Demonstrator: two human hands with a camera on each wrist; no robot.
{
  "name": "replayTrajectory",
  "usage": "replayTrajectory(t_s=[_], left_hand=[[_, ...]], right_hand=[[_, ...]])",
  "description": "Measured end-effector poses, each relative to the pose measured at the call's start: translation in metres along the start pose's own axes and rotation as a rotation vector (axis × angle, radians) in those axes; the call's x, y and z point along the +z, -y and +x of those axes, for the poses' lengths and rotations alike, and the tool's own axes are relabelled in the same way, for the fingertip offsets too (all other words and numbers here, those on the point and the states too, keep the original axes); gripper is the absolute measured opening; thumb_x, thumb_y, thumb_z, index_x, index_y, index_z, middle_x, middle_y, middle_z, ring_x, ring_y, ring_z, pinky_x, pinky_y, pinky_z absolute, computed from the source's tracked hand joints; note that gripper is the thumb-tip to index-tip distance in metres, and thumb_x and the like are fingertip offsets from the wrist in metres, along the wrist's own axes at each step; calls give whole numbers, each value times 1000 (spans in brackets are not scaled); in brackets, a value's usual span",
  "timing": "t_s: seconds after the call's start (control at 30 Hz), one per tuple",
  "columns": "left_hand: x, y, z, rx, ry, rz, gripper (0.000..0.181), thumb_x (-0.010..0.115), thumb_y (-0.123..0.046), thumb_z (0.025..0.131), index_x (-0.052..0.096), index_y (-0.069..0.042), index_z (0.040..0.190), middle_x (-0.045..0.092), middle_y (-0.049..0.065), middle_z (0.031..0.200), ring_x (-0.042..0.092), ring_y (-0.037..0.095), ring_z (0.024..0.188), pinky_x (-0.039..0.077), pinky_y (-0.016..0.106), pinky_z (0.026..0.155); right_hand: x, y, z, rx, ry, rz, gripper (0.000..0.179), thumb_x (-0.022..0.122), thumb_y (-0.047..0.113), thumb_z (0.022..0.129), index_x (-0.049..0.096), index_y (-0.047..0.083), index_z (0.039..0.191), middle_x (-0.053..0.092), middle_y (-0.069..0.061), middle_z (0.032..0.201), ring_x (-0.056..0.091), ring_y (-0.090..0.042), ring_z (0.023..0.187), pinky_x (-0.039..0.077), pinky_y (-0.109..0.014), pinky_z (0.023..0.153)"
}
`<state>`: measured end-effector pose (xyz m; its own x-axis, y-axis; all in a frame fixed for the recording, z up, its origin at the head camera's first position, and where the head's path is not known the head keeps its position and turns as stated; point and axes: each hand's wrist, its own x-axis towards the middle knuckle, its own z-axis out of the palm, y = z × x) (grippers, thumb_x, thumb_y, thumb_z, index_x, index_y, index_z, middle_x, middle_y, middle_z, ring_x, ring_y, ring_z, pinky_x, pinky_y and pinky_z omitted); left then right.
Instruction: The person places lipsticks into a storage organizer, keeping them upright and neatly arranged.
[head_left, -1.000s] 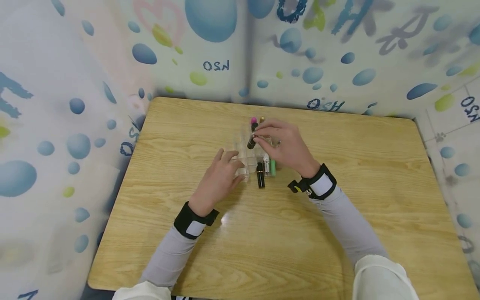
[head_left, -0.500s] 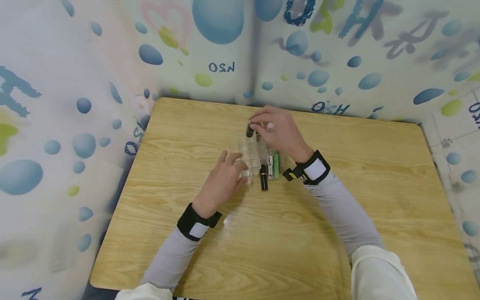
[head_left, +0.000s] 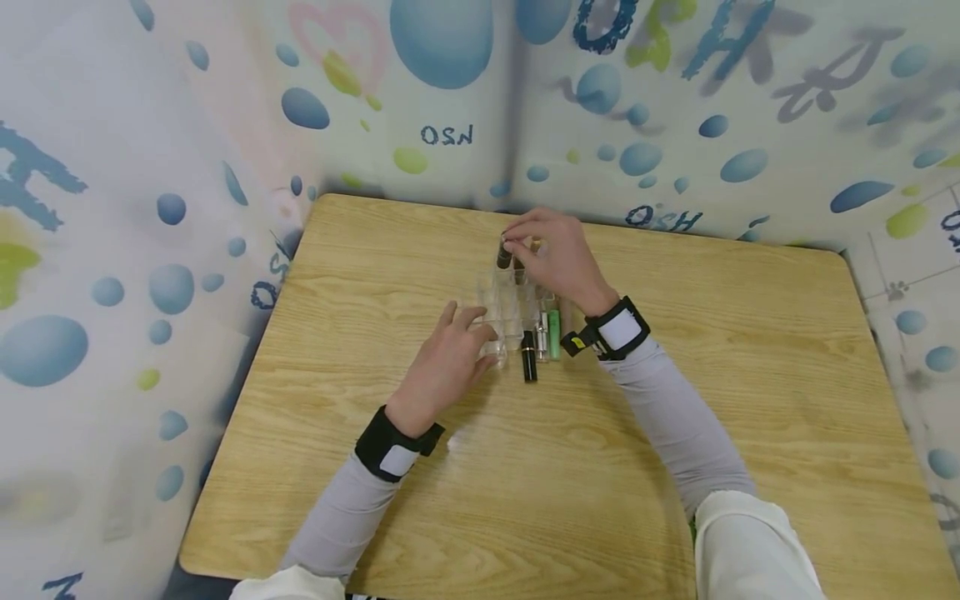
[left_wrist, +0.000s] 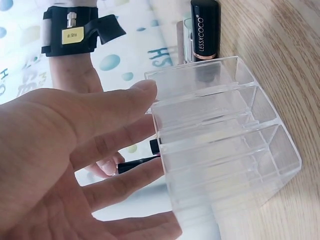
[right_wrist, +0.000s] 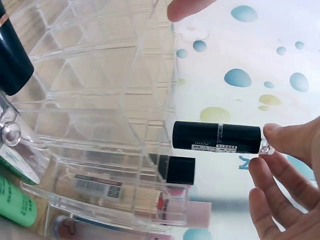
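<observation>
A clear, multi-compartment lipstick organizer (head_left: 512,304) stands on the table. My left hand (head_left: 448,358) rests at its left side, fingers spread, thumb and fingertips touching its edge in the left wrist view. At the organizer's far end, my right hand (head_left: 558,258) pinches a black lipstick (right_wrist: 216,137) by its small clear end, between thumb and fingers. That lipstick has a silver band and a white label, and lies sideways above the compartments in the right wrist view. A black-capped tube (right_wrist: 180,171) and a pink-capped one (right_wrist: 197,214) sit in compartments near it.
By the organizer's near right corner are a black lipstick (head_left: 529,357) with a gold band, a clear-and-silver tube (head_left: 542,337) and a green tube (head_left: 554,335). The wooden table (head_left: 637,467) meets a patterned wall covering (head_left: 360,100) at the back and left.
My right hand has carried the black lipstick away from me, from over the organizer's middle to its far end. The left hand has stayed at the organizer's side.
</observation>
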<state>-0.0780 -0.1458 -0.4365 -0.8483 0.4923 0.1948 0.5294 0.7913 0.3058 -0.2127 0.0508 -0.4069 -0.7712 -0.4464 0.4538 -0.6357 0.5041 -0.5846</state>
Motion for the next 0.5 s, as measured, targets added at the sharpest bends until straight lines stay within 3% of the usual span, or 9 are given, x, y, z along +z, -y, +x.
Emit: replayTrajectory(t_s=[0.27,0.5], left_hand=[[-1,-1,1,-5,11,-8,25,81,-22,88,78,-5,106,71,18,124,58,34,132,31,59,120],[-1,-1,0,-2,14,-6,25,80,-22,89,77,-4,107,72,17,124,57,34,132,31,59,120]], right_hand=[[8,-11,-2,52,57,-13,18,73,17,95,83,4,101,75,-7,106,66,-20,91,51,-37,69],[15,-18,-4,75,99,11,14,74,14,94,82,4,100,75,-7,102,68,-21,95,56,-44,84]])
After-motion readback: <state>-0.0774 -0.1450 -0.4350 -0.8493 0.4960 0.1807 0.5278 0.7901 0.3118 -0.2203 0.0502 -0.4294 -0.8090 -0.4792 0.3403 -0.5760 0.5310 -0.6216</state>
